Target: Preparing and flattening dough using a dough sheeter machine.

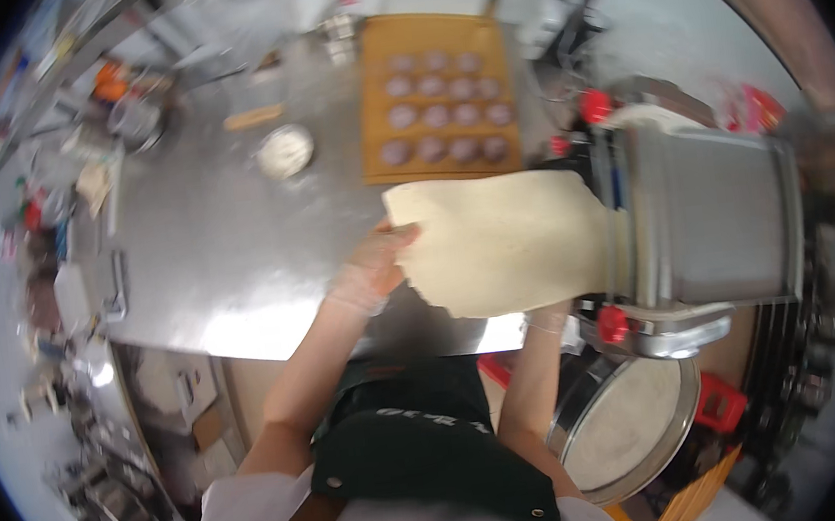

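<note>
A wide, pale sheet of dough stretches leftward from the rollers of a metal dough sheeter with red knobs. My left hand, in a thin clear glove, grips the sheet's left edge, its thumb on top. My right hand reaches under the sheet's near edge close to the machine. Only its wrist and the edge of a clear glove show there; the dough covers the fingers. Beyond the sheet, a brown tray carries rows of round, purplish balls.
The steel worktable holds a bowl of white powder and a light wooden strip. A large round container of white powder stands below the machine, beside a red stool. Cluttered tools and containers line the left side.
</note>
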{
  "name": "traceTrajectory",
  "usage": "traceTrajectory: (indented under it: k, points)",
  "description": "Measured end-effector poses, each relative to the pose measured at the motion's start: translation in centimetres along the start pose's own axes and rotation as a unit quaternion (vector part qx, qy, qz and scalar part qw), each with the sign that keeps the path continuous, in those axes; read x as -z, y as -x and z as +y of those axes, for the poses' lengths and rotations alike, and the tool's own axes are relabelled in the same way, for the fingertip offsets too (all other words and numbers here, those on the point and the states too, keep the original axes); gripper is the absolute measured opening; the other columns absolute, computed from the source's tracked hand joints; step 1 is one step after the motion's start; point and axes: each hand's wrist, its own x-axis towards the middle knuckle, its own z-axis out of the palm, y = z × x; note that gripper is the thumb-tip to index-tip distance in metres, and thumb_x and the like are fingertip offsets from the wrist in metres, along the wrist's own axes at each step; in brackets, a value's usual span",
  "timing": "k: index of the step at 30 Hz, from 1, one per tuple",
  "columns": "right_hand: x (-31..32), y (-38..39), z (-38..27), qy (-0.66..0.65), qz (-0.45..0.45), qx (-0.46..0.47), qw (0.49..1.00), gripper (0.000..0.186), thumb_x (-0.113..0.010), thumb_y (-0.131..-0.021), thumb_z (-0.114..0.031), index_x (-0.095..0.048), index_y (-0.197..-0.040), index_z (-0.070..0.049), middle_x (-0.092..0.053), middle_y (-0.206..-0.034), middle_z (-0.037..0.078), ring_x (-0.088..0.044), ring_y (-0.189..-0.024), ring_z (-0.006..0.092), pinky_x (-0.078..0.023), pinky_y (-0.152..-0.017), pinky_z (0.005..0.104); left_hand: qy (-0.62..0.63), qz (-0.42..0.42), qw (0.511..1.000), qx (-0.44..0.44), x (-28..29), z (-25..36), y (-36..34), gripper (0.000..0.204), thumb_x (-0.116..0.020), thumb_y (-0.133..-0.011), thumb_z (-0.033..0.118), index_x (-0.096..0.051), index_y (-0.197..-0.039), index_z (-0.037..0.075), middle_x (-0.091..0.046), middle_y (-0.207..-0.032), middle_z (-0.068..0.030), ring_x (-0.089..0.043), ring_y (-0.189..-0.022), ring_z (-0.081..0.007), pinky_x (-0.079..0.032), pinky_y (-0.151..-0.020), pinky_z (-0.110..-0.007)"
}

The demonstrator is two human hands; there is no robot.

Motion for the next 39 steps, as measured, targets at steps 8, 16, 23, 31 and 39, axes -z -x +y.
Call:
traceTrajectory:
  k: [8, 16, 23, 31, 39]
  points:
    - [1.6, 0.0, 15.8, -0.050, -0.034, -0.098, 0.993, 0.040, -0.053, -0.092, -0.020, -0.049, -0.126, 0.000, -0.054, -0.128, 0.014, -0.048, -0.122, 0.0252, -0.034, -0.108, 0.0398, -0.009, 0.074, 0.997, -0.023, 18.6, 3.9, 5.6, 0.040, -0.064, -0.087, 0.008, -0.052, -0.124, -0.002, -0.061, -0.116, -0.0131, -0.062, -0.104, -0.0254, -0.052, -0.092, -0.040]
    - [-7.9, -2.5, 26.1, 0.546, 0.137, -0.087, 0.822, 0.037, -0.049, -0.094, -0.011, -0.049, -0.129, 0.000, -0.056, -0.127, 0.014, -0.054, -0.117, 0.0230, -0.043, -0.099, 0.0362, -0.260, 0.262, 0.920, -0.129, 36.8, 15.7, 10.6, 0.048, -0.060, -0.092, 0.020, -0.045, -0.128, -0.006, -0.058, -0.121, -0.0164, -0.056, -0.114, -0.0319, -0.049, -0.092, -0.046]
    - [-12.3, -5.1, 38.7, 0.945, -0.164, 0.186, 0.215, 0.057, -0.056, -0.089, -0.027, -0.041, -0.139, -0.004, -0.043, -0.142, 0.017, -0.037, -0.132, 0.0351, -0.026, -0.110, 0.0503, -0.850, 0.222, 0.421, -0.227, 32.9, 7.4, 7.0, 0.081, -0.051, -0.087, 0.053, -0.021, -0.149, 0.011, -0.016, -0.155, -0.0185, -0.016, -0.143, -0.0349, -0.014, -0.114, -0.055]
    - [-15.1, -9.7, 39.3, 0.962, -0.124, 0.133, 0.206, 0.053, -0.062, -0.085, -0.023, -0.047, -0.132, -0.004, -0.056, -0.122, 0.016, -0.051, -0.114, 0.0353, -0.038, -0.098, 0.0505, -0.752, 0.214, 0.569, -0.254, 34.3, 8.3, 7.8, 0.075, -0.054, -0.090, 0.043, -0.024, -0.148, 0.008, -0.016, -0.155, -0.0184, -0.014, -0.144, -0.0353, -0.012, -0.114, -0.054]
    - [-20.9, -25.3, 40.7, 0.963, -0.077, 0.188, 0.179, 0.028, -0.062, -0.079, -0.009, -0.065, -0.106, -0.006, -0.066, -0.097, 0.016, -0.064, -0.089, 0.0327, -0.052, -0.075, 0.0416, -0.498, 0.302, 0.743, -0.331, 35.2, 10.8, 12.9, 0.058, -0.050, -0.095, 0.028, -0.033, -0.143, 0.001, -0.027, -0.150, -0.0225, -0.024, -0.141, -0.0348, -0.017, -0.115, -0.044]
